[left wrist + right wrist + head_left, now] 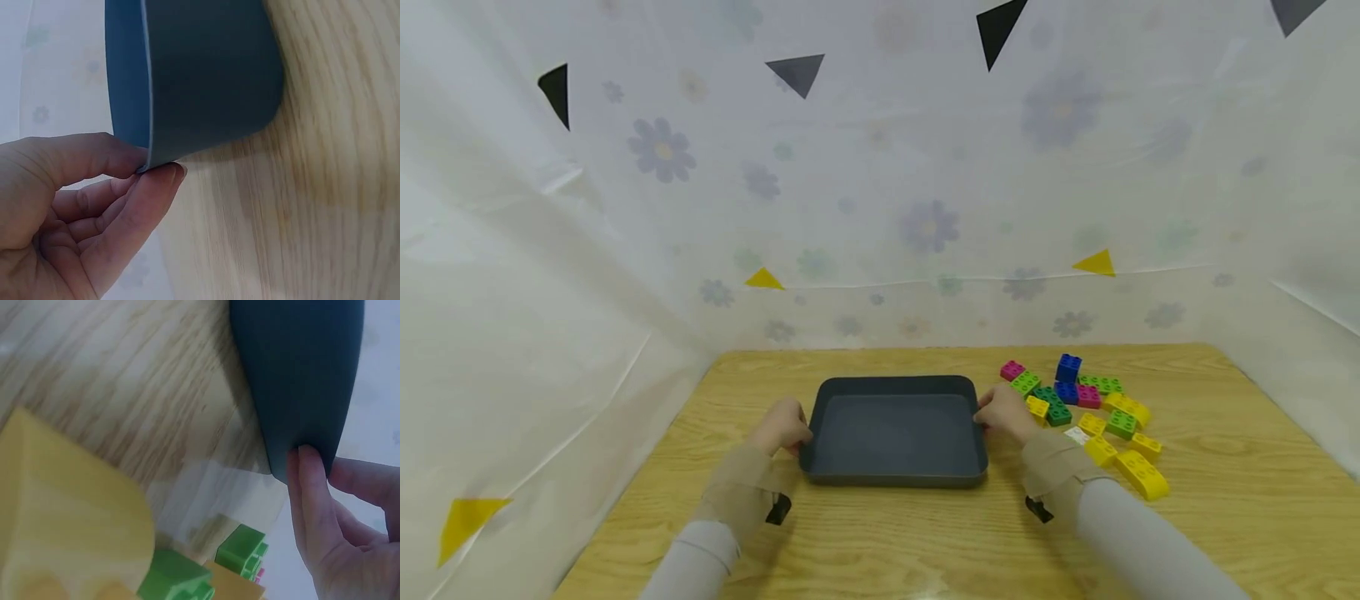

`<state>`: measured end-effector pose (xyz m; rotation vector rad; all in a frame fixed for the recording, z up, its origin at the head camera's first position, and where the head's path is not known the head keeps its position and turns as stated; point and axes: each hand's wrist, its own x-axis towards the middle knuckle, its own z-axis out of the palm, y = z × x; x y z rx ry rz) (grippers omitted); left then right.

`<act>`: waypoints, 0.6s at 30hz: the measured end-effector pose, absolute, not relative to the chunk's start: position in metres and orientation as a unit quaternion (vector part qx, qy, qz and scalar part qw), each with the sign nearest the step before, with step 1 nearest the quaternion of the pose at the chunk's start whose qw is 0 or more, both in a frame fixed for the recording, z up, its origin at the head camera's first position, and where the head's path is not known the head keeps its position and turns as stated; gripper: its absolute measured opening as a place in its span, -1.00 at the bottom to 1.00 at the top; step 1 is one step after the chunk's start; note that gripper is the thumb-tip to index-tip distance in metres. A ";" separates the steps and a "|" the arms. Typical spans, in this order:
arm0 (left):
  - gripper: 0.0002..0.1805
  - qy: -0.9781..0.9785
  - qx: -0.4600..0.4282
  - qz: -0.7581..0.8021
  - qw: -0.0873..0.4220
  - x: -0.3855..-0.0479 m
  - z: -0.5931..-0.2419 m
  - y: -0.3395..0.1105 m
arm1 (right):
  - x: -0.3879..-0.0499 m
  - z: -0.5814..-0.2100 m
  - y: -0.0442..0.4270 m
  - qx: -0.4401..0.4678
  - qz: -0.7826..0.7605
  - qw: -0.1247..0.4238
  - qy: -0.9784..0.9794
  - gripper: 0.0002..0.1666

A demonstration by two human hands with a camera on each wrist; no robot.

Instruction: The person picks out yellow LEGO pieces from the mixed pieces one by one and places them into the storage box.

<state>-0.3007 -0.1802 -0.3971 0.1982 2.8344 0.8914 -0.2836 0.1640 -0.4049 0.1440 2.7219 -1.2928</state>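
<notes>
A dark grey rectangular tray (895, 433) with nothing in it rests on the wooden table. My left hand (784, 427) pinches its left wall; in the left wrist view the thumb and index finger of that hand (94, 212) meet over the tray's rim (149, 94). At the opposite side, my right hand (1006, 412) holds the right wall. The right wrist view shows this hand (350, 531) with fingers against the outside of the tray wall (300, 381) and the thumb at the rim.
Right of the tray lie several toy bricks: yellow (1141, 475), green (1054, 407), blue (1068, 367), pink (1088, 396) and white (1077, 435). A pale flowered sheet (925, 250) hangs behind the table (880, 542). Bricks near the right forearm include a large yellow one (75, 512).
</notes>
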 end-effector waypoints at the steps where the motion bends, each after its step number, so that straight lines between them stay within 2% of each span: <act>1: -0.81 0.948 0.066 0.299 0.083 -0.300 -0.397 -0.179 | -0.283 -0.404 0.166 0.045 -0.420 0.063 0.904 -0.76; 18: -0.67 0.932 0.077 0.346 0.074 -0.290 -0.398 -0.158 | -0.276 -0.400 0.188 0.050 -0.399 0.089 0.911 -0.61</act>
